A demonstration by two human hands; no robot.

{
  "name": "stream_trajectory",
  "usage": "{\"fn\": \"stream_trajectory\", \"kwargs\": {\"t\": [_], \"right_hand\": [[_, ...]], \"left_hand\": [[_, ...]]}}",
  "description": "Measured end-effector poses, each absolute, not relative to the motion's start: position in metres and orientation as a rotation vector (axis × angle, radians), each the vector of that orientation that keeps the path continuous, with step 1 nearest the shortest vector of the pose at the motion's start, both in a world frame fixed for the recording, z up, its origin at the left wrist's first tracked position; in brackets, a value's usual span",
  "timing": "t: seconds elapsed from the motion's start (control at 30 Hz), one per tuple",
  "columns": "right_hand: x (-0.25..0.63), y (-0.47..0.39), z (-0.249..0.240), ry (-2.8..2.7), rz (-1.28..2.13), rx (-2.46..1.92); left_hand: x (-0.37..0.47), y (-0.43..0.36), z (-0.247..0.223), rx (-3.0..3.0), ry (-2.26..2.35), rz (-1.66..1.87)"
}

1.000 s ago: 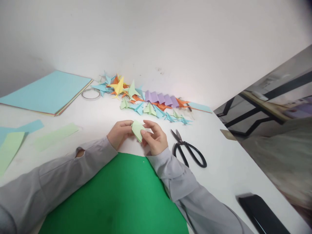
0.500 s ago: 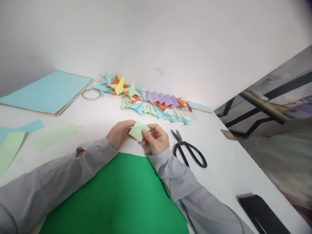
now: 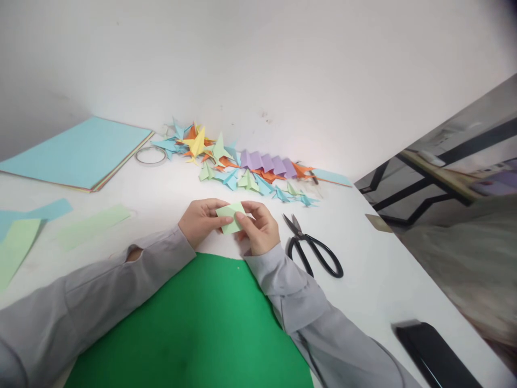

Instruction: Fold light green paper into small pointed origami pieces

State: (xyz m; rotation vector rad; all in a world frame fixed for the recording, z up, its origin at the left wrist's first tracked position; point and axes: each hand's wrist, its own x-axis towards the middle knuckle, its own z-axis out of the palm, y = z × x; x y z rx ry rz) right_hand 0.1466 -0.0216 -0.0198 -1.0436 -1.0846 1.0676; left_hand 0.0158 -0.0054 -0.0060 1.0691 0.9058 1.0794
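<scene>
A small square of light green paper (image 3: 233, 210) is held between both hands above the white table. My left hand (image 3: 202, 222) pinches its left side, thumb on the front face and fingers behind. On the right side, my right hand (image 3: 260, 229) grips it the same way, its thumb near the middle of the sheet. A faint crease seems to run across the paper. Just beyond the hands lie folded paper cranes (image 3: 248, 181) in green, blue, yellow and orange. To the right rest black-handled scissors (image 3: 307, 240) with their blades slightly apart.
A green mat (image 3: 189, 323) lies below my forearms. Stacked coloured sheets (image 3: 84, 153) and a thin ring (image 3: 151, 155) sit at back left, with paper strips (image 3: 95, 226) nearer. Purple folded pieces (image 3: 267, 164) stand by the wall. A black phone (image 3: 434, 353) lies front right.
The green paper has turned in my fingers, from a diamond pose to a squarer one. My left thumb has come onto its front face.
</scene>
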Motion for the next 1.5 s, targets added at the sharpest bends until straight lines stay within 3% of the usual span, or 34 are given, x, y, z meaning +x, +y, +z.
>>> {"fn": "stream_trajectory", "kwargs": {"t": [0.57, 1.07, 1.5], "right_hand": [[0.1490, -0.0214, -0.0191, -1.060, 0.962, -1.158], [0.1488, -0.0212, -0.0211, -1.166, 1.041, -0.981], [0.1512, -0.0209, -0.0197, -1.135, 1.093, -1.132]], "left_hand": [[0.0173, -0.0090, -0.0031, 1.321, 1.049, 1.070], [0.0172, -0.0085, -0.0033, 1.173, 0.918, 1.097], [0.0176, -0.0088, -0.0048, 1.084, 0.971, 1.155]]}}
